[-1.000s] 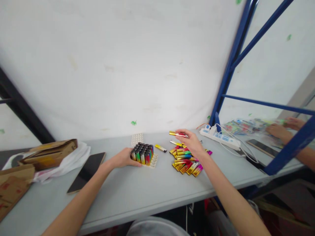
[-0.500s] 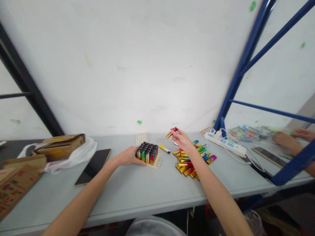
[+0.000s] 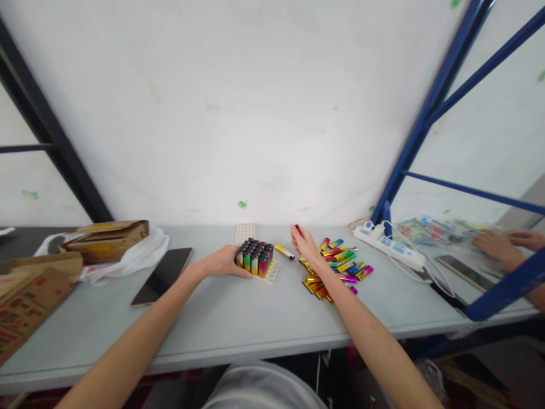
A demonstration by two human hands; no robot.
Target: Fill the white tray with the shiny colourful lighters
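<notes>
Lighters [image 3: 254, 261]: standing upright, black tops uppermost, in a close block on a pale holed tray [image 3: 272, 274]; empty holes show along its right side.
Left hand [image 3: 222, 262]: we curve it round the block's left side, thumb along the near edge, probably to steady both block and tray.
Right hand [image 3: 305, 241]: we pinch what looks like a red lighter [image 3: 297, 228] between thumb and fingertips, raised clear of the pile; most of it is hidden, so we cannot tell its full tilt.
Pile [image 3: 336, 267]: metallic, many-coloured lighters lie loosely overlapped beside our right forearm, seemingly kept there for easy reach.
Yellow lighter [image 3: 284, 252]: flat, apart, between tray and pile.
Spare tray [image 3: 246, 232]: behind the block, near the wall, perhaps out of our way.
Tabletop [image 3: 213, 324]: pale grey; on our left, a dark phone [image 3: 164, 275], white plastic bag [image 3: 149, 250] and cardboard box [image 3: 113, 241]; on our right, a power strip [image 3: 389, 244].
Room: white wall [image 3: 255, 113], blue frame [image 3: 426, 122]; beyond it, a co-worker's hands [image 3: 496, 249] near blurred, colourful packets.
</notes>
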